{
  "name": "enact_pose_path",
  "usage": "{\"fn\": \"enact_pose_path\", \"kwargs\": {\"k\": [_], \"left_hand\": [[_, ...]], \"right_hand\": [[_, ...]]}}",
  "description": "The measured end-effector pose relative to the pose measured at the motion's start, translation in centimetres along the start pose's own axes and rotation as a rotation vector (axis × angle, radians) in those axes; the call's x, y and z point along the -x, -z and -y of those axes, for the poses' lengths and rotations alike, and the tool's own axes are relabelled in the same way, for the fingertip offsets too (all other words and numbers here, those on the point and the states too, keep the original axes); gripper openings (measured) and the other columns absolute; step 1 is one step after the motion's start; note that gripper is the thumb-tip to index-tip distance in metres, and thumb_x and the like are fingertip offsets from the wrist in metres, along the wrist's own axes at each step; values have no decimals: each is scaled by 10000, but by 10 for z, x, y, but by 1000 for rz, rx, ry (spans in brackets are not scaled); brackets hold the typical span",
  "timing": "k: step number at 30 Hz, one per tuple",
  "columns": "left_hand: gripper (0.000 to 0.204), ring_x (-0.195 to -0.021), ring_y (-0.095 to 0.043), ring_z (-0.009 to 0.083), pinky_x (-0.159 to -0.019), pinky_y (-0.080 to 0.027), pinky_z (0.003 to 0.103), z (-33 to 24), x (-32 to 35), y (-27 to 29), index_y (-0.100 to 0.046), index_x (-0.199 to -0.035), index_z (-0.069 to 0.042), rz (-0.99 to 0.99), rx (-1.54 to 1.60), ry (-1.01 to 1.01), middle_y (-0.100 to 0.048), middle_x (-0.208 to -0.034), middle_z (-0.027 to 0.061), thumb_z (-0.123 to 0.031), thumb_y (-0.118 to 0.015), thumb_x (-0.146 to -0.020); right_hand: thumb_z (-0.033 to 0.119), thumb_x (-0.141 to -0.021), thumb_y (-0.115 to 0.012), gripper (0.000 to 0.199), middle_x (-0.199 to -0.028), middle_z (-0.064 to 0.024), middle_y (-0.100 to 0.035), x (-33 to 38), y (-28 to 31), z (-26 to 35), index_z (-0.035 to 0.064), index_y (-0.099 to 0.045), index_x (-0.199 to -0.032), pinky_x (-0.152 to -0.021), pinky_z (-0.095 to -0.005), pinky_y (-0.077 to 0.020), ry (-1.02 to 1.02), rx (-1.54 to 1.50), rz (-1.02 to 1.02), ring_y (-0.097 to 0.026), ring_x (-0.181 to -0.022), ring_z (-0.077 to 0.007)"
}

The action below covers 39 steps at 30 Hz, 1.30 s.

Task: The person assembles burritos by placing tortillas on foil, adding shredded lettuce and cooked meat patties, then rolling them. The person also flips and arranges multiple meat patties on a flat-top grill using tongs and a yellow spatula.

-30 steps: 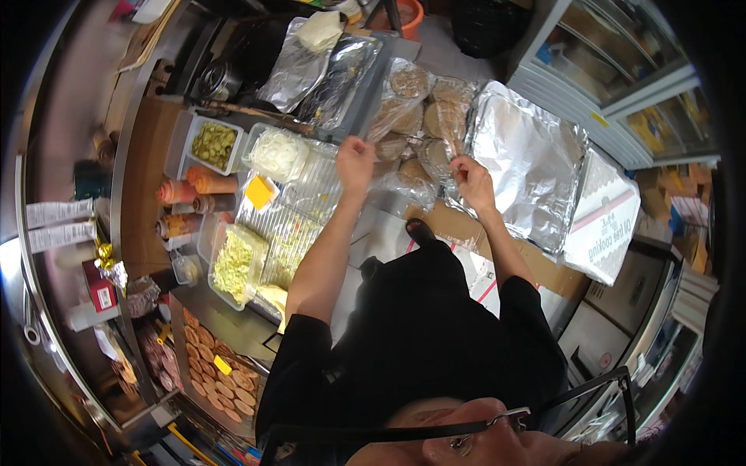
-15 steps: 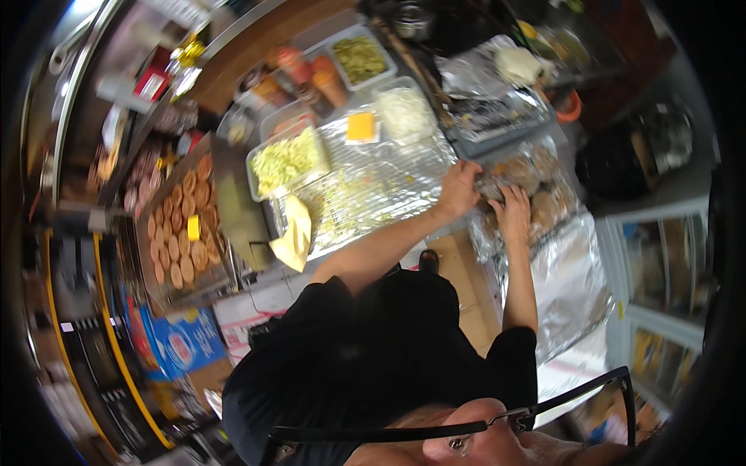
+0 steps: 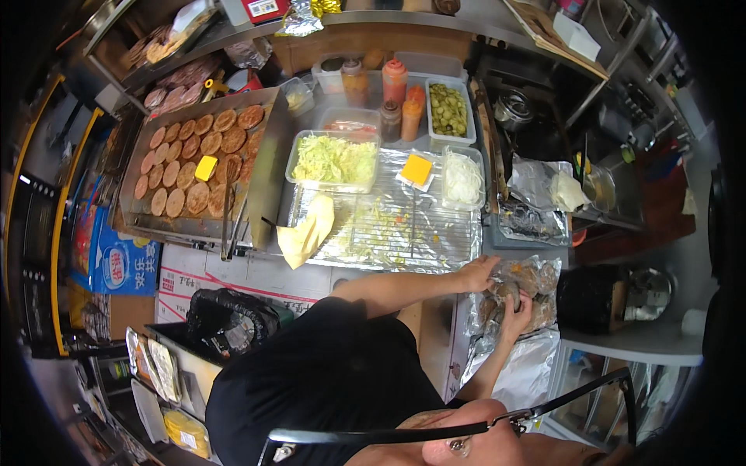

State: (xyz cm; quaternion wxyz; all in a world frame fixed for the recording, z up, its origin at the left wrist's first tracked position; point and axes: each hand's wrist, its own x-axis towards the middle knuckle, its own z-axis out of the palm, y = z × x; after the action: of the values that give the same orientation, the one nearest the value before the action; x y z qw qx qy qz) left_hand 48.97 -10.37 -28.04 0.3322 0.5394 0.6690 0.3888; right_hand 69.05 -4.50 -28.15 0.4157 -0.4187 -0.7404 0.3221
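A clear plastic bag of brown buns (image 3: 536,281) lies on the counter at the right. My left hand (image 3: 476,273) reaches across from the left and grips the bag's near edge. Just below it, my right hand (image 3: 516,315) is closed around a bun (image 3: 507,293) inside the bag. Both forearms come from my black shirt (image 3: 326,373) in the lower middle. Crumpled foil sheet (image 3: 528,373) lies under and below the bag.
Left of my hands is a foil-lined wire rack (image 3: 396,229) with a yellow wrapper (image 3: 307,231) on it. Behind it stand tubs of shredded lettuce (image 3: 334,159), onion (image 3: 462,177) and pickles (image 3: 448,109), plus sauce bottles (image 3: 395,78). A griddle (image 3: 256,202) at the left holds several patties.
The view has swung round, so the griddle and tubs now sit upper left. Both hands stay at the bun bag; my right hand has closed on a bun.
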Motion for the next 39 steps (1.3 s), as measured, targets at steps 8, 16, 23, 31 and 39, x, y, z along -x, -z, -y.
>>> {"fn": "enact_pose_path", "kwargs": {"k": [8,16,23,31,39], "left_hand": [[519,-1142,-569,246,-934,-487,389,25,88,84,-489,-1332,-76,123,629,257,-577,-1263,103,-308,-658,-899],[486,-1219,-544,245,-1031,-430,450,82,193,184,-508,-1353,-112,153,1704,603,-571,-1333,56,-444,-450,-1003],[532,-1249,-519,259,-1041,-427,447,111,245,199,-437,-1404,-121,-249,1729,689,-526,-1375,95,-467,-454,-1000],[576,-1220,-536,249,-956,-491,417,103,236,207,-411,-1415,-137,-422,1560,658,-522,-1363,90,-522,-448,-989],[455,-1119,-583,206,-890,-520,369,113,206,186,-481,-1344,-103,-507,1267,654,-595,-1231,87,-220,-627,-930]], "right_hand": [[193,-911,-674,206,-923,-57,-572,56,-52,104,23,-557,-908,-784,-294,-433,-210,-73,-530,-503,-844,-140],[116,-879,-665,337,-1097,-107,-578,95,-188,197,22,-540,-1177,-885,-343,-458,-367,-269,333,-559,-1018,-218],[301,-745,-800,765,-1474,-172,-336,98,-229,253,54,-455,-1382,-1098,-454,-334,49,114,954,-354,-1345,-379],[227,-708,-829,760,-1313,-184,-521,78,-275,205,68,-477,-1363,-1007,-394,-433,23,-183,974,-520,-1214,-331],[347,-848,-726,701,-1319,-173,-519,50,-301,138,22,-429,-1393,-1001,-353,-413,-449,-472,951,-494,-1219,-257]]}}
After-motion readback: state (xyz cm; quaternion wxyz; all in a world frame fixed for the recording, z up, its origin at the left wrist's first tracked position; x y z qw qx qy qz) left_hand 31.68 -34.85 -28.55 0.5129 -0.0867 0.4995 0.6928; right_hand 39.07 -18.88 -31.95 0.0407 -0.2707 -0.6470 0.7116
